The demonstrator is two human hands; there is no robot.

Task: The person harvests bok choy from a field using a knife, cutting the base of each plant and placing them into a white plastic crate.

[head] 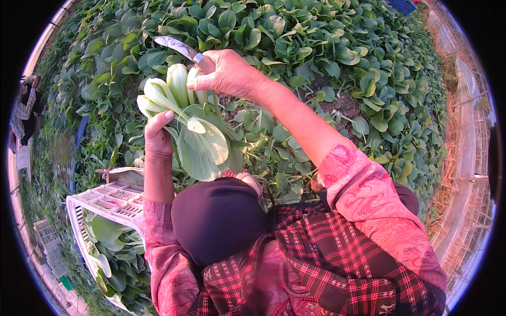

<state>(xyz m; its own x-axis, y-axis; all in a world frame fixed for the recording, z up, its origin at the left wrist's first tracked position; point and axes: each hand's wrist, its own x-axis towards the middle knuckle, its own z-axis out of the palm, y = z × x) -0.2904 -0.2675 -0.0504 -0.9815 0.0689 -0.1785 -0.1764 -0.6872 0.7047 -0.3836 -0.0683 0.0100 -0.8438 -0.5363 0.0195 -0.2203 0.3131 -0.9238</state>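
Note:
My left hand (159, 132) grips a bunch of bok choy (178, 89), its pale cut bases pointing up and away from me and its broad green leaves hanging towards my knee. In my right hand (221, 75) is a harvesting knife (180, 46) with a curved, soil-marked blade pointing left and a light handle. The thumb of that hand rests against the rightmost stalk of the bunch, while the blade stays apart from the stalks, just beyond them. Fingers of my left hand behind the bunch are hidden.
A white plastic crate (106, 199) holding leafy greens (118, 252) stands at my left. Growing bok choy (276, 35) fills the ground ahead. Loose leaves (261, 130) lie on soil before my knees. Another person (24, 110) is at far left, near stacked crates (51, 247). Plastic sheeting (462, 130) edges the right.

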